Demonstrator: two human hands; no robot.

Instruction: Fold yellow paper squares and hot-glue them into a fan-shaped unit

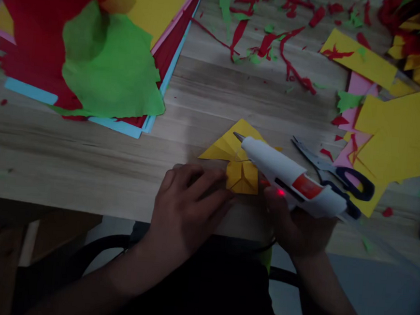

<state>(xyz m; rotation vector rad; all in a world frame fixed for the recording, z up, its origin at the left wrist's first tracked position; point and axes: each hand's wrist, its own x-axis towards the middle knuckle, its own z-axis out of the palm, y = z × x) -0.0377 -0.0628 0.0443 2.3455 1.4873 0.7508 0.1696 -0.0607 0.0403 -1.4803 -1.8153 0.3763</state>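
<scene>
My right hand (295, 227) is wrapped round the handle of a white glue gun (277, 165) with an orange-red panel and a lit red light. Its metal nozzle points up and left, above a creased yellow paper triangle (220, 146) on the table. A small folded yellow paper piece (243, 178) sits just below the triangle. My left hand (192, 197) has its fingers bent and closed at the left edge of that folded piece, gripping it; the fingertips are partly hidden.
Dark-handled scissors (334, 172) lie right of the glue gun, beside yellow paper sheets (396, 138). A stack of coloured paper with a green piece (115, 67) on top fills the upper left. Red and green scraps (266, 43) litter the wooden table (67, 161).
</scene>
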